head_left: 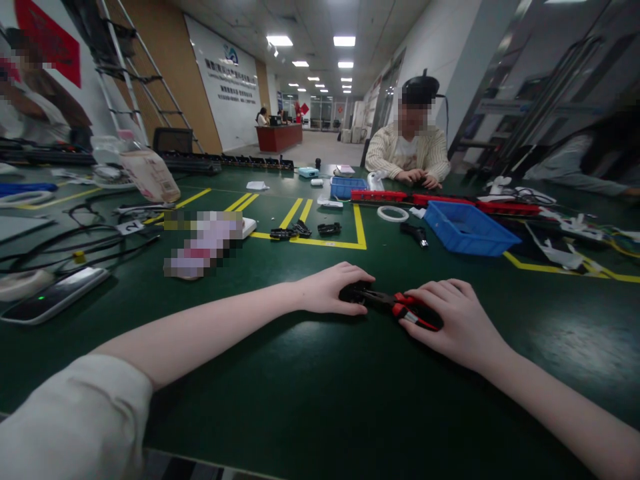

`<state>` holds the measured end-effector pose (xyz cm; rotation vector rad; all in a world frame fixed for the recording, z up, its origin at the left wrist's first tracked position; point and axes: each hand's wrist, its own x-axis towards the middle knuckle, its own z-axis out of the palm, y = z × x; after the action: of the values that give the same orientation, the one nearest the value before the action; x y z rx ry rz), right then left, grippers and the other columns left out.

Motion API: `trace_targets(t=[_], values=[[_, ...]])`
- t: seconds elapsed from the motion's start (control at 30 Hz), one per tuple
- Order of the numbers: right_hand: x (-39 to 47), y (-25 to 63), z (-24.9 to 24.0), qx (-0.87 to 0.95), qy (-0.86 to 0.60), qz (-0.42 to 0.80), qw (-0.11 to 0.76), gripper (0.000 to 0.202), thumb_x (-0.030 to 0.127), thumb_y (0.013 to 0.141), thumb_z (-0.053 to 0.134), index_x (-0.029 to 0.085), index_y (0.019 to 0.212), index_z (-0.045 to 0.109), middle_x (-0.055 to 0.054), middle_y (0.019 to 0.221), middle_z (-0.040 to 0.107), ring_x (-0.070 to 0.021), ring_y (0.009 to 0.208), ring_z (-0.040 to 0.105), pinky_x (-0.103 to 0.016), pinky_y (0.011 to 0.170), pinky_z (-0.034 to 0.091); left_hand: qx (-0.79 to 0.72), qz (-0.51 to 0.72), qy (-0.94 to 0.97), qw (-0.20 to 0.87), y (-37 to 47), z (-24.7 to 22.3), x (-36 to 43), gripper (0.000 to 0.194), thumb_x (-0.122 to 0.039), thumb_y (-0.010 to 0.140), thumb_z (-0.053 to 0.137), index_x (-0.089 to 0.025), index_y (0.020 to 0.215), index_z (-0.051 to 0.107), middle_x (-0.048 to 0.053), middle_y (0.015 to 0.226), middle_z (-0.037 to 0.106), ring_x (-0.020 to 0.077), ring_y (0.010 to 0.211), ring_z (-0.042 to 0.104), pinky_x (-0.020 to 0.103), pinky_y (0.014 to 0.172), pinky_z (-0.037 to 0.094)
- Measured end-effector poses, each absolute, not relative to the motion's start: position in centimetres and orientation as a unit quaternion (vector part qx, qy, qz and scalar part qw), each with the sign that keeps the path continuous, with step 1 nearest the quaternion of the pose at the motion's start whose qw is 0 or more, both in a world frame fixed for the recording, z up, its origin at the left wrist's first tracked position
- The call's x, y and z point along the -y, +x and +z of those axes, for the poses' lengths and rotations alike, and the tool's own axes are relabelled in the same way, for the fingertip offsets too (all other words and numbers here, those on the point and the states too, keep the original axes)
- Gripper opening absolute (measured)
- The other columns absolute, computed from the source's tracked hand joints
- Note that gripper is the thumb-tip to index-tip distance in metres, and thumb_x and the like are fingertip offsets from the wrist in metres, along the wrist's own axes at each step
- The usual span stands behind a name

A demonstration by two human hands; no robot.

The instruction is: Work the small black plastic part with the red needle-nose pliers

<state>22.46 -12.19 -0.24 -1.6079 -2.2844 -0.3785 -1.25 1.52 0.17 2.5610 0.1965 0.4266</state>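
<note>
Red-handled pliers (pixel 401 311) out over the green tabletop (pixel 280 380), right between the two hands, and the right hand (pixel 457 323) has its fingers wrapped round the handles, probably for leverage, nose aimed at a small black piece (pixel 354 292). Across from it, the left hand (pixel 327 288) pinches that piece between thumb and fingers, seemingly bracing it against the tool, with loose black parts (pixel 301 229) lying beyond.

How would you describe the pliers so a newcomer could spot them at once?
On the dark green table, find the near side, where the right hand grips the pliers, jaws pointing toward the left hand. Red-and-black handles set them apart from the dark piece in the left hand.
</note>
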Motion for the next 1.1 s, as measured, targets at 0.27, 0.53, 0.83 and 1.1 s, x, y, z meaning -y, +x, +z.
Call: trace_targets(t=[0.27, 0.53, 0.83, 1.1], values=[[12.5, 22.2, -0.6, 0.797, -0.547, -0.182, 0.181, 0.032, 0.044, 0.084, 0.056, 0.018, 0.101, 0.063, -0.008, 0.092, 0.066, -0.0223, 0.085, 0.058, -0.041, 0.083, 0.038, -0.081, 0.171, 0.949, 0.253, -1.3, -0.2, -1.6, 0.057, -0.037, 0.081, 0.070, -0.014, 0.129, 0.050, 0.012, 0.126, 0.057, 0.0234, 0.117, 0.050, 0.036, 0.101, 0.041], [11.9, 22.4, -0.4, 0.791, -0.575, -0.129, 0.165, 0.036, 0.045, 0.081, 0.058, 0.020, 0.106, 0.064, -0.009, 0.100, 0.067, -0.0234, 0.092, 0.060, -0.044, 0.088, 0.039, -0.088, 0.166, 0.951, 0.244, -1.3, 0.2, -1.2, 0.056, -0.035, 0.081, 0.070, -0.013, 0.128, 0.051, 0.012, 0.125, 0.057, 0.0240, 0.116, 0.050, 0.037, 0.101, 0.040], [11.8, 21.4, -0.2, 0.776, -0.611, -0.055, 0.144, 0.043, 0.035, 0.086, 0.052, 0.016, 0.124, 0.057, -0.012, 0.120, 0.062, -0.0263, 0.111, 0.055, -0.046, 0.098, 0.042, -0.094, 0.164, 0.954, 0.233, -1.1, 0.1, -1.0, 0.057, -0.035, 0.079, 0.070, -0.017, 0.128, 0.050, 0.012, 0.126, 0.055, 0.0263, 0.115, 0.053, 0.040, 0.100, 0.041], [11.6, 20.1, 0.0, 0.773, -0.614, -0.036, 0.156, 0.032, 0.037, 0.088, 0.051, 0.016, 0.111, 0.059, -0.012, 0.107, 0.063, -0.0232, 0.092, 0.061, -0.039, 0.080, 0.051, -0.136, 0.196, 0.936, 0.260, -1.2, -0.6, -1.3, 0.079, -0.038, 0.071, 0.077, -0.019, 0.137, 0.039, 0.010, 0.119, 0.052, 0.0250, 0.107, 0.054, 0.040, 0.096, 0.045]])
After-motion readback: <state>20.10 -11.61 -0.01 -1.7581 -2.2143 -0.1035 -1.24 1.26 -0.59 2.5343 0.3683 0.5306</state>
